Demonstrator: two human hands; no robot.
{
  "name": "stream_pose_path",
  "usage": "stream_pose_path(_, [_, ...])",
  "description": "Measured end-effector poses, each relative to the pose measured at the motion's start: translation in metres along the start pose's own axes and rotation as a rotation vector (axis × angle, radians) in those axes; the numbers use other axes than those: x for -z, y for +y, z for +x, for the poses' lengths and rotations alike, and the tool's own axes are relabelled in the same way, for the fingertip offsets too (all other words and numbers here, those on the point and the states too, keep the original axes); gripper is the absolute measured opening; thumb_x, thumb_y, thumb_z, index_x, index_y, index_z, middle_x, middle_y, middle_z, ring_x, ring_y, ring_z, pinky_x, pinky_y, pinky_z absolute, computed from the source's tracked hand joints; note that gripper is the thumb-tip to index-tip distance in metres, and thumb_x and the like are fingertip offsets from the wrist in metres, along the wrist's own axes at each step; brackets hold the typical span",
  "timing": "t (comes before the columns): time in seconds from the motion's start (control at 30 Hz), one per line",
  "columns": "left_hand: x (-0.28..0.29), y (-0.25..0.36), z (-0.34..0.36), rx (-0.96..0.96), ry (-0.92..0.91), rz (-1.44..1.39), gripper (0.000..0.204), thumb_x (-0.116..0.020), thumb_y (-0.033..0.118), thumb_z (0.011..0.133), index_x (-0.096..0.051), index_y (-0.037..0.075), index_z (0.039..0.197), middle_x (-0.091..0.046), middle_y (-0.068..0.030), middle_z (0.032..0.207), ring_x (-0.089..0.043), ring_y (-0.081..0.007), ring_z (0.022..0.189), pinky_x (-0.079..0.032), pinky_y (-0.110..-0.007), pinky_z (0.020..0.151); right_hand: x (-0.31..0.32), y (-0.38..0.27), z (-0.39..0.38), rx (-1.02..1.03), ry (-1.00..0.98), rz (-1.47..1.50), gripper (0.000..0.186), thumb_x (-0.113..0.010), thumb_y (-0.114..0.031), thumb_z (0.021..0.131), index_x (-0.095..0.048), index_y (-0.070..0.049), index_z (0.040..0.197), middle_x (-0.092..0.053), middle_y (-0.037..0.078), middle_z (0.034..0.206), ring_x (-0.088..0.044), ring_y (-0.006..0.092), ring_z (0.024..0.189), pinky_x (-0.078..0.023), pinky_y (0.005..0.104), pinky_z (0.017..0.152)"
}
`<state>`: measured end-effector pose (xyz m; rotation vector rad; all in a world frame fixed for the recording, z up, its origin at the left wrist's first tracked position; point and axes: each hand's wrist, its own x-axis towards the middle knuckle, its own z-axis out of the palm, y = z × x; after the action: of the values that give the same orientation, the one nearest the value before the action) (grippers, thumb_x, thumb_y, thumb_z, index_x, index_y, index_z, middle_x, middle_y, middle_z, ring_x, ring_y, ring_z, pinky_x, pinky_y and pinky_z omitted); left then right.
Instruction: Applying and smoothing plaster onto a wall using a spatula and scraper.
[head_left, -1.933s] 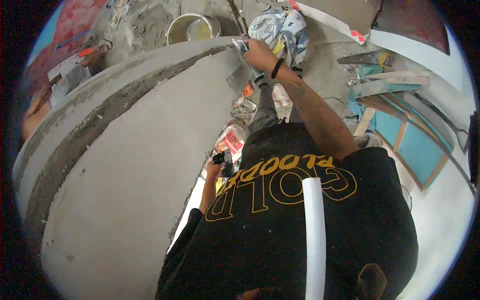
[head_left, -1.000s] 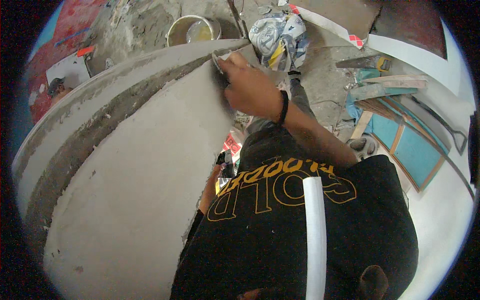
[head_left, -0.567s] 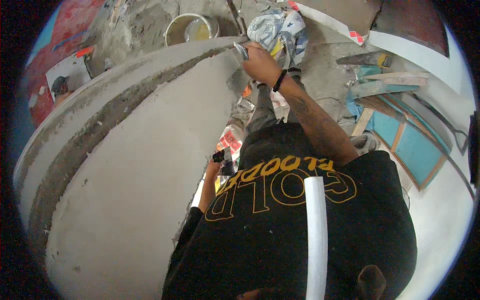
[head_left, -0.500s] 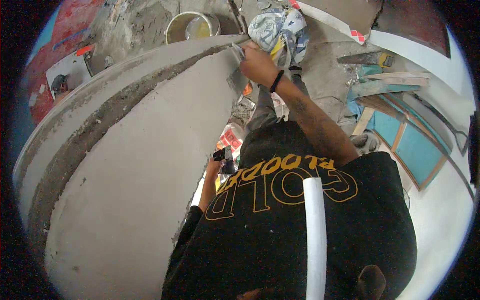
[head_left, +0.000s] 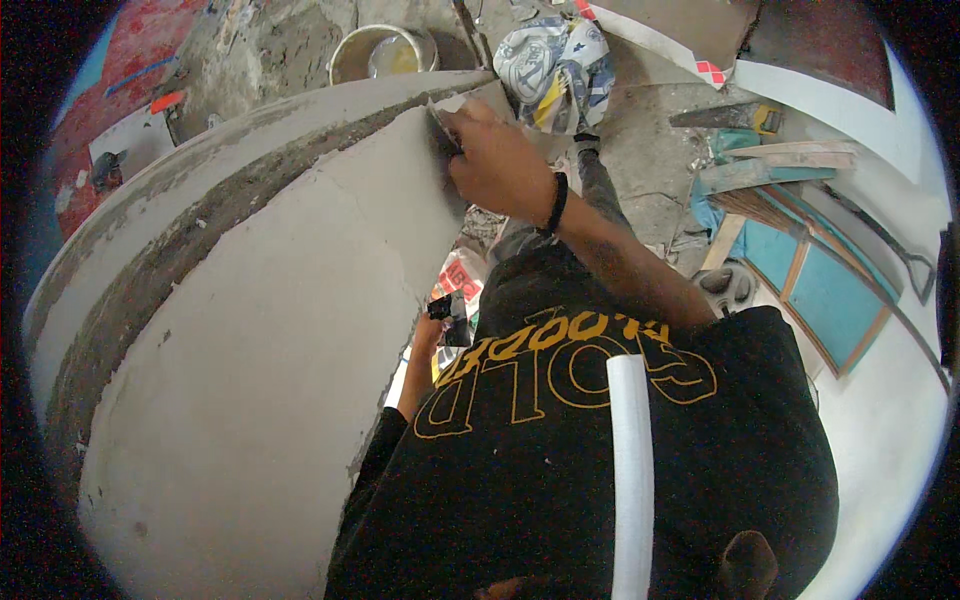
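My right hand (head_left: 497, 165), with a black band at the wrist, presses a flat metal plastering blade (head_left: 452, 108) against the far corner edge of a grey plastered wall (head_left: 280, 330). The fingers are closed over the blade and cover most of it. My left hand (head_left: 424, 342) is low beside the wall's near edge, close to my body. It grips a small black object (head_left: 451, 316), which is too small to tell what kind it is.
On the dusty floor beyond the wall stand a metal bucket (head_left: 375, 52) and a crumpled printed sack (head_left: 555, 60). Wooden planks (head_left: 780, 165), blue framed panels (head_left: 820, 290) and a long-handled tool (head_left: 890, 250) lie at the right. A white tube (head_left: 632, 470) hangs on my chest.
My right hand has slid the blade back toward me along the wall's corner edge, after reaching farther out half a second ago. My left hand has stayed where it was.
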<state>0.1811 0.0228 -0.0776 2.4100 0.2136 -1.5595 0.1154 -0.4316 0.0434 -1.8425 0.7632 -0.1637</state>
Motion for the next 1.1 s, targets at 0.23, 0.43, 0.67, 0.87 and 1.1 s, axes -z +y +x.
stream_pose_path(0.23, [0.001, 0.013, 0.003, -0.017, -0.006, -0.011, 0.016, -0.055, -0.001, 0.067, -0.053, 0.0, 0.083, -0.056, -0.0047, 0.066, -0.05, -0.0116, 0.052, -0.037, -0.028, 0.046, 0.031, -0.046, -0.038, 0.175, 0.089, 0.172, 0.049, -0.046, -0.003, 0.067, -0.044, 0.002, 0.116, -0.049, 0.016, 0.099, -0.052, 0.0346, 0.093, -0.042, 0.0403, 0.082])
stream_pose_path(0.43, [0.003, -0.007, 0.017, 0.009, -0.032, -0.05, 0.015, -0.055, 0.0, 0.067, -0.053, 0.0, 0.082, -0.056, -0.0047, 0.065, -0.05, -0.0117, 0.052, -0.037, -0.028, 0.045, 0.026, 0.051, 0.0, -0.022, 0.3, 0.148, 0.035, -0.048, -0.008, 0.069, -0.052, 0.005, 0.101, -0.055, 0.025, 0.094, -0.052, 0.039, 0.092, -0.041, 0.0394, 0.081])
stream_pose_path(0.67, [0.005, -0.048, 0.036, -0.048, 0.012, -0.015, 0.003, -0.058, 0.002, 0.068, -0.058, 0.0, 0.071, -0.054, -0.0041, 0.058, -0.046, -0.012, 0.043, -0.031, -0.03, 0.037, -0.049, 0.14, 0.045, -0.192, 0.002, 0.051, 0.024, -0.05, -0.011, 0.07, -0.056, 0.001, 0.09, -0.058, 0.024, 0.079, -0.056, 0.0402, 0.078, -0.044, 0.0434, 0.07])
stream_pose_path(0.87, [0.002, -0.036, 0.022, 0.184, 0.105, 0.072, 0.013, -0.067, 0.009, 0.067, -0.058, 0.001, 0.071, -0.05, -0.0019, 0.055, -0.043, -0.0122, 0.041, -0.029, -0.031, 0.036, -0.036, 0.081, 0.021, -0.037, -0.003, 0.087, 0.037, -0.045, -0.003, 0.068, -0.051, 0.004, 0.104, -0.054, 0.027, 0.096, -0.053, 0.0407, 0.09, -0.042, 0.045, 0.081])
stream_pose_path(1.1, [-0.005, -0.022, 0.024, 0.1, 0.045, 0.004, 0.016, -0.069, 0.007, 0.065, -0.057, 0.0, 0.073, -0.053, -0.003, 0.059, -0.045, -0.0116, 0.044, -0.033, -0.028, 0.039, -0.007, 0.0, -0.012, -0.078, 0.015, 0.013, 0.044, -0.046, -0.005, 0.069, -0.046, 0.003, 0.113, -0.049, 0.023, 0.104, -0.05, 0.0403, 0.096, -0.041, 0.0434, 0.084])
